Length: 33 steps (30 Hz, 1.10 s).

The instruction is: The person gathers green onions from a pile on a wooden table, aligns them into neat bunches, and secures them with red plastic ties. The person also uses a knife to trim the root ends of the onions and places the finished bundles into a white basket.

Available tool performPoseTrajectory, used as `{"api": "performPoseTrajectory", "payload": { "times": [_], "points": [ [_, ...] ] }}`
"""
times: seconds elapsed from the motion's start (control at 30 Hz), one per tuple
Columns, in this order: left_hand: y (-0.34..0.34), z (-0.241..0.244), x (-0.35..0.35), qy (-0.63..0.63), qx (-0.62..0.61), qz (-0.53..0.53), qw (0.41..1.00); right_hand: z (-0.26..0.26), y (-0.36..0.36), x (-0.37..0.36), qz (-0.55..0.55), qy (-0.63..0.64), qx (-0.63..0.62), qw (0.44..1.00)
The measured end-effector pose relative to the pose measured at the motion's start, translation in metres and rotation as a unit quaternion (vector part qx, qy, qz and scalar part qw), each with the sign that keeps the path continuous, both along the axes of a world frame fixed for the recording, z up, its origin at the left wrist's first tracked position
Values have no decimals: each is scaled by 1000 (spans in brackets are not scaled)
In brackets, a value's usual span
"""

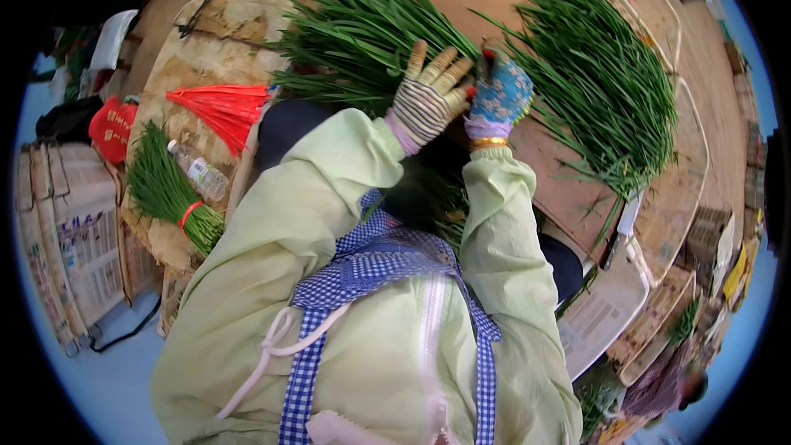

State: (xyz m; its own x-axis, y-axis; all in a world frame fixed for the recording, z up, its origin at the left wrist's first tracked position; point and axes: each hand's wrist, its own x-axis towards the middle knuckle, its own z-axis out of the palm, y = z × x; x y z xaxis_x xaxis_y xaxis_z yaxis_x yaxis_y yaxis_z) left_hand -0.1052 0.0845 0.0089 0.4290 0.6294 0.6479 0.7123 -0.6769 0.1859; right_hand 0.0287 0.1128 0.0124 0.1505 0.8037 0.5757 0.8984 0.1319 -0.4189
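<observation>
A loose pile of long green leaves, like Chinese chives (pixel 371 31), lies before me, left of centre. My left hand (pixel 426 96), in a striped knit glove, rests with spread fingers on the pile's right end. Beside it, my right hand (pixel 499 89), in a blue flowered glove, has its thumb and fingers bent close to the leaf ends; whether it pinches any leaves cannot be told. A second heap of leaves (pixel 605 80) lies to the right, with a knife (pixel 625 222) at its lower end. At left are a tied bunch (pixel 173 191), a plastic bottle (pixel 198 170) and red ties (pixel 222 111).
The left-hand things lie on a worn, padded surface (pixel 157 89). Stacked bags or boxes (pixel 80 222) stand at far left. A white container (pixel 609 315) is at lower right, near crates (pixel 658 315). Another person (pixel 670 377) is at the far lower right.
</observation>
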Motion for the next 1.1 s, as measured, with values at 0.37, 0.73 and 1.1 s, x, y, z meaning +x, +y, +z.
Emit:
{"api": "performPoseTrajectory", "payload": {
  "times": [0.37, 0.73, 1.1],
  "points": [
    [-11, -3, 10, -131, -81, 22, 988, 11, -3, -3, 12, -4, -11, 1000],
    [2, 28, 15, -87, 2, 17, 996, -2, -3, 15, 107, 62, 42, 991],
    [39, 12, 35, -39, -32, 55, 997, -1, 9, 14, 50, 296, -47, 953]
  ]
}}
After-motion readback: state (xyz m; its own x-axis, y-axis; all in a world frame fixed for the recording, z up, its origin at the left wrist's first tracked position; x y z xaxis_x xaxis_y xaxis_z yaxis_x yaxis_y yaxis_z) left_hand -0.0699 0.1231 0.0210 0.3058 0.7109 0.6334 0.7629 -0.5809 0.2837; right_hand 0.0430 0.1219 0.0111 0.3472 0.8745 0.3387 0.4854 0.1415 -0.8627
